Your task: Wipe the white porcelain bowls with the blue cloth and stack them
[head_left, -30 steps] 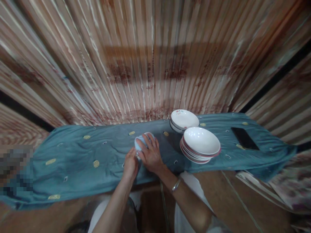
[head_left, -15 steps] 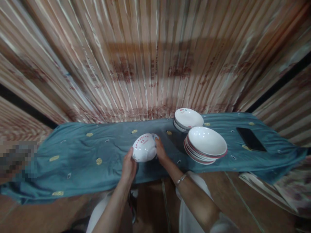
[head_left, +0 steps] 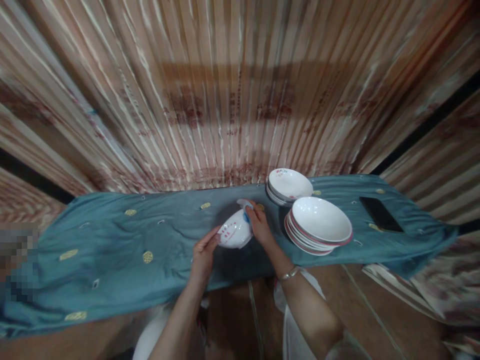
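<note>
A white bowl (head_left: 233,233) with red printing is held tilted on its side above the cloth-covered table, in the middle of the head view. The fingers of my left hand (head_left: 205,251) pinch its left edge. On the bowl's right side, my right hand (head_left: 258,222) is closed on a crumpled white-and-blue piece (head_left: 246,210) that looks like a cloth, pressed against the bowl. Part of this piece is hidden by my fingers. To the right of my right hand stands a stack of white bowls (head_left: 318,220) with red rims.
Behind that stack is a second stack of white bowls (head_left: 289,184) with a floral print. A black phone (head_left: 380,214) lies at the right on the teal patterned tablecloth (head_left: 120,250). A pleated curtain (head_left: 225,100) hangs along the back.
The bowl has moved slightly right and turned, so it appears narrower and more tilted. My right hand has shifted along its right side, showing more of the white-and-blue piece.
</note>
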Motion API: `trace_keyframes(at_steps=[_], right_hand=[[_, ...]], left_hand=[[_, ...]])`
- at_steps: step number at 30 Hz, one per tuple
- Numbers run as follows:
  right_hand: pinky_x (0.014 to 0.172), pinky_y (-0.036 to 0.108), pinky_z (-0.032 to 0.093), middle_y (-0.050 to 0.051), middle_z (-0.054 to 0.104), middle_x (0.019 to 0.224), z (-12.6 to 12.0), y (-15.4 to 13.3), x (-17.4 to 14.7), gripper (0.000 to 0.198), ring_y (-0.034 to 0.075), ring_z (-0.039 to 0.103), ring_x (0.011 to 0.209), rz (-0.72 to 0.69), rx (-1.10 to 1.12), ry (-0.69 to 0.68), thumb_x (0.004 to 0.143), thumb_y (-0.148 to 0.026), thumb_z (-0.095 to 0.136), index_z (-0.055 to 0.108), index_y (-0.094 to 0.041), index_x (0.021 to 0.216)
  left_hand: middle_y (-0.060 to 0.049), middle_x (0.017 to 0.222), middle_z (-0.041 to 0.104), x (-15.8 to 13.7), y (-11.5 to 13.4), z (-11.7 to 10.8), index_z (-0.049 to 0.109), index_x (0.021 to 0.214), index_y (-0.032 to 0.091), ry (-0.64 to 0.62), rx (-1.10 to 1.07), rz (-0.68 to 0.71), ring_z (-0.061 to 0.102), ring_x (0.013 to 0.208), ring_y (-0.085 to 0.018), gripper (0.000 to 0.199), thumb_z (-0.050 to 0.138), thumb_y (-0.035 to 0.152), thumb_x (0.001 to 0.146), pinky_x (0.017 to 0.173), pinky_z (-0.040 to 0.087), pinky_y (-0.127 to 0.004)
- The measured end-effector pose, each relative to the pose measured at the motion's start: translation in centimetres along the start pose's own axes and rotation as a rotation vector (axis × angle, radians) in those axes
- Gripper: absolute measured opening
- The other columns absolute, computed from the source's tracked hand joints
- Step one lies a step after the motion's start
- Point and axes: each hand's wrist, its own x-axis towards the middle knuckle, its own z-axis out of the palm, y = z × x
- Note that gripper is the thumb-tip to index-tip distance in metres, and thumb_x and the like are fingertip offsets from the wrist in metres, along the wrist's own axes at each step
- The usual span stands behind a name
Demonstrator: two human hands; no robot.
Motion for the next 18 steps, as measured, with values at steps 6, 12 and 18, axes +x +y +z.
trace_keyframes(at_steps=[6,12,18], right_hand=[[0.109,0.039,0.039,0.009,0.059,0.133,1.1,-0.7,-0.4,0.046,0.02,0.051,0.127,-0.177,-0.226,-0.029,0.099,-0.04,0.029,0.056,-0.02,0.131],[0.116,0.05,0.028,0.013,0.031,0.156,2.3,-2.9,-3.4,0.051,0.026,0.026,0.145,-0.407,-0.587,-0.177,0.099,-0.033,0.034,0.037,-0.019,0.148],[0.117,0.053,0.02,0.005,0.043,0.151,4.6,-4.2,-6.3,0.048,0.027,0.025,0.145,-0.627,-0.801,-0.287,0.096,-0.025,0.046,0.044,-0.03,0.143]], left_hand=[[-0.004,0.08,0.073,-0.4,0.0,0.1,0.076,0.083,0.016,-0.087,0.108,0.085,0.062,0.076,-0.018,0.031,0.077,0.041,0.064,0.074,0.046,-0.028],[-0.002,0.075,0.071,0.6,0.0,-0.1,0.071,0.082,0.018,-0.045,-0.062,0.034,0.062,0.073,-0.018,0.027,0.077,0.037,0.064,0.069,0.046,-0.026],[-0.004,0.085,0.073,1.1,0.5,-0.6,0.069,0.083,0.017,-0.025,-0.22,-0.003,0.065,0.09,-0.021,0.027,0.077,0.03,0.06,0.086,0.047,-0.032]])
